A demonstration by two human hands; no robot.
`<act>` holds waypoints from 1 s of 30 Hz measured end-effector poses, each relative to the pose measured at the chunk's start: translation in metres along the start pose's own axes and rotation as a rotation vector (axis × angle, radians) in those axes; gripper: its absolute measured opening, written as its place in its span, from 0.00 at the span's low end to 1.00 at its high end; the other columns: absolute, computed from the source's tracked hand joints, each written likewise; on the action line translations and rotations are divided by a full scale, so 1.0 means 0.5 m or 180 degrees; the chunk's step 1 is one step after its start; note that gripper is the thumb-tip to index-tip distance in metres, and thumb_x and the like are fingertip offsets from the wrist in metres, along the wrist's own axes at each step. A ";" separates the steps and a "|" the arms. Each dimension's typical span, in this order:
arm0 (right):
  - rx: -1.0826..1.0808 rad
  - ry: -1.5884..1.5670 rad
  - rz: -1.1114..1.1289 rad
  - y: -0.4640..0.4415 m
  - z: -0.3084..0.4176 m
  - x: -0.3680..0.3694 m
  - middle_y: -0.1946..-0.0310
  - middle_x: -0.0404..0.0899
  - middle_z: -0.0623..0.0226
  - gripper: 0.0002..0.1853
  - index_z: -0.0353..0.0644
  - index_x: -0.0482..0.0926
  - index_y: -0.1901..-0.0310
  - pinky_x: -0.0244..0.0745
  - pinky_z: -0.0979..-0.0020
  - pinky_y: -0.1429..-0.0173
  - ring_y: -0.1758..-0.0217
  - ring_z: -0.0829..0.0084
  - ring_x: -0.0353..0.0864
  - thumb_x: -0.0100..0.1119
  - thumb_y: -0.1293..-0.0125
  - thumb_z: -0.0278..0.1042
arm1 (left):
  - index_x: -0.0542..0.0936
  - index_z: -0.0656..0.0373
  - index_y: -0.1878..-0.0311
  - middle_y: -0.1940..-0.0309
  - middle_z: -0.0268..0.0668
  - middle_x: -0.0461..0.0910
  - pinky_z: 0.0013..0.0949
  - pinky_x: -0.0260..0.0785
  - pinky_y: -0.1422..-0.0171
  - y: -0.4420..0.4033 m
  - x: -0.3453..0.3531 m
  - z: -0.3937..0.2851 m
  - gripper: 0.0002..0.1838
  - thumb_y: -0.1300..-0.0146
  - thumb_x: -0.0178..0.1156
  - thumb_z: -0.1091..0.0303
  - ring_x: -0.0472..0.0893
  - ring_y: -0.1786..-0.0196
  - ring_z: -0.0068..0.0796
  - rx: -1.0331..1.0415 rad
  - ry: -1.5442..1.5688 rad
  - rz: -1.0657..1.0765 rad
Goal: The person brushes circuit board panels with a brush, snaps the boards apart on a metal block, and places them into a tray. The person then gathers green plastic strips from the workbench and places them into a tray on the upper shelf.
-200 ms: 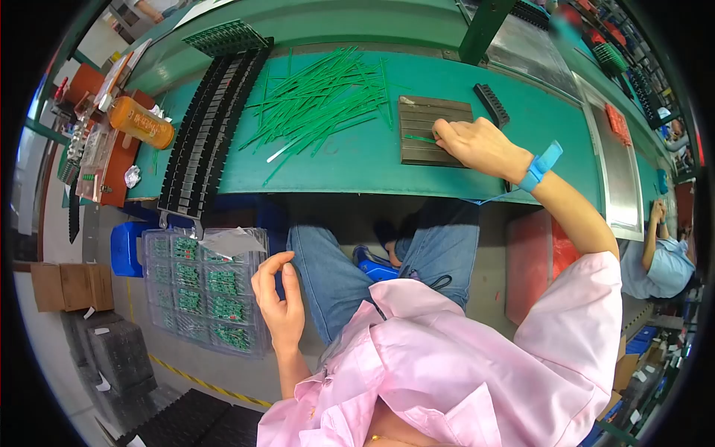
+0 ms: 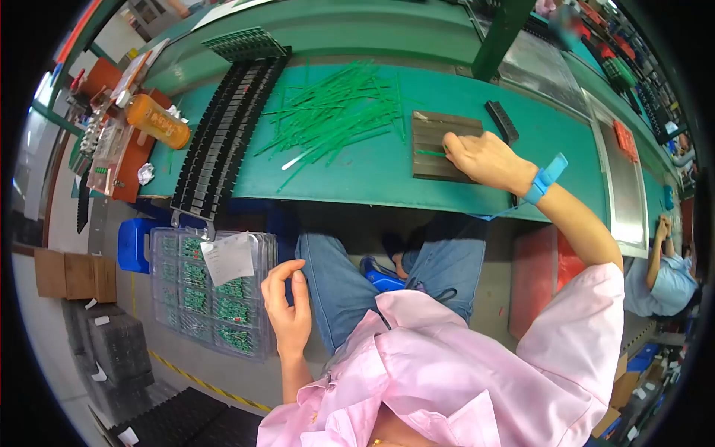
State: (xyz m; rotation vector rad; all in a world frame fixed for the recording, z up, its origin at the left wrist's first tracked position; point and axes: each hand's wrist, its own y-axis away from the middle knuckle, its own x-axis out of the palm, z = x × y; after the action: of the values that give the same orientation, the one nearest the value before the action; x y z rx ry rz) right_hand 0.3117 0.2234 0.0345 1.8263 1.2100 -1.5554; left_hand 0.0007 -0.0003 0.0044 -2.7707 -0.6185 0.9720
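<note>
On the green bench mat, my right hand (image 2: 485, 160) bends over a brown grooved block (image 2: 426, 168). Its fingers are pinched at the end of a thin green strip (image 2: 430, 153) that lies along a groove. A blue wrist strap (image 2: 545, 179) with a cord circles that wrist. To the left of the block is a loose pile of green strips (image 2: 335, 112), one with a white end. My left hand (image 2: 289, 309) hovers by my left thigh, off the bench, fingers loosely curved and apart from the thumb, with nothing in it.
A black slotted rack (image 2: 227, 134) stands left of the pile, beside an orange bottle (image 2: 158, 121). Below the bench edge sits a clear compartment box (image 2: 212, 298) of small green boards, with a paper (image 2: 228, 258). A black brush-like piece (image 2: 502, 121) lies behind the block.
The whole view has shifted slightly, so the bench appears lower and further right. The paper on the compartment box now shows flatter and fuller. My right hand stays at the block.
</note>
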 end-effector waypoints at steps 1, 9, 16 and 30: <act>-0.0002 -0.0032 0.0008 -0.003 0.000 -0.004 0.79 0.76 0.62 0.09 0.38 0.63 0.66 0.67 0.67 0.78 0.81 0.63 0.75 0.52 0.36 0.30 | 0.77 0.58 0.54 0.57 0.36 0.78 0.29 0.62 0.47 0.000 -0.001 0.000 0.09 0.36 0.52 0.74 0.72 0.55 0.31 -0.0001 0.0009 -0.0005; -0.0036 -0.0275 0.0294 -0.017 -0.008 -0.013 0.79 0.76 0.61 0.08 0.38 0.62 0.66 0.66 0.66 0.80 0.82 0.60 0.74 0.50 0.36 0.29 | 0.77 0.58 0.55 0.59 0.35 0.77 0.28 0.62 0.50 0.001 -0.004 0.002 0.09 0.36 0.52 0.75 0.71 0.57 0.31 0.0011 0.0165 -0.0014; -0.0030 -0.0418 0.0374 -0.017 -0.012 -0.010 0.80 0.75 0.62 0.07 0.38 0.61 0.68 0.66 0.66 0.80 0.83 0.61 0.73 0.49 0.38 0.27 | 0.78 0.58 0.55 0.59 0.35 0.78 0.28 0.63 0.52 0.005 -0.002 0.016 0.08 0.36 0.52 0.74 0.71 0.58 0.30 -0.0004 0.0124 -0.0045; -0.0916 0.0905 -0.1229 -0.262 -0.028 -0.069 0.78 0.68 0.68 0.12 0.42 0.63 0.58 0.66 0.70 0.79 0.79 0.71 0.71 0.53 0.41 0.29 | 0.78 0.58 0.55 0.59 0.34 0.78 0.28 0.62 0.50 0.007 0.003 0.022 0.08 0.34 0.51 0.72 0.71 0.57 0.30 -0.0118 0.0134 -0.0066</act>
State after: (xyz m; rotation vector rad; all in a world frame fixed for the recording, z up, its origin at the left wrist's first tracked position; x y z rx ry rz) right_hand 0.2106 0.2904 0.0961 1.7319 1.9039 -1.2407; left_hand -0.0040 -0.0031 -0.0058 -2.8033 -0.6644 0.9047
